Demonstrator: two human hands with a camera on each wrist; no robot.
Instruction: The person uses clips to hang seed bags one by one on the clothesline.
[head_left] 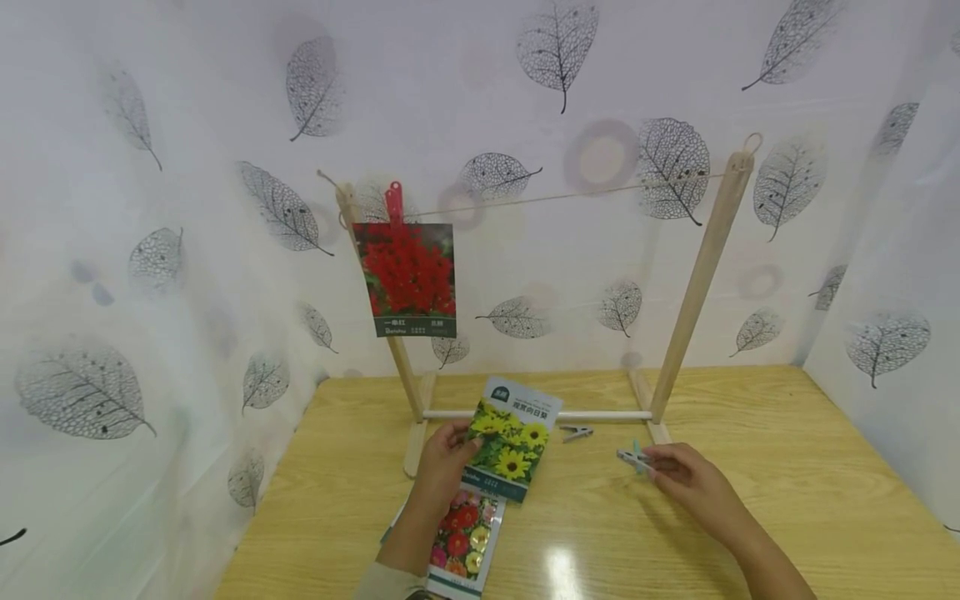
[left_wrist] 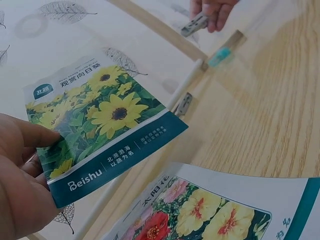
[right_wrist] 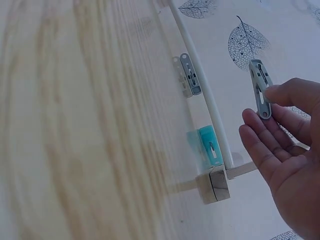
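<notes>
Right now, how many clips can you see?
4: a red clip on the string, a grey clip in the right hand, and a second grey clip and a teal clip on the table. Others could be hidden under the packets.

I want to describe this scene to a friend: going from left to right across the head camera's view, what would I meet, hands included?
Hanging red-flower packet → left hand → yellow-flower packet → loose grey clip → held grey clip → right hand.
</notes>
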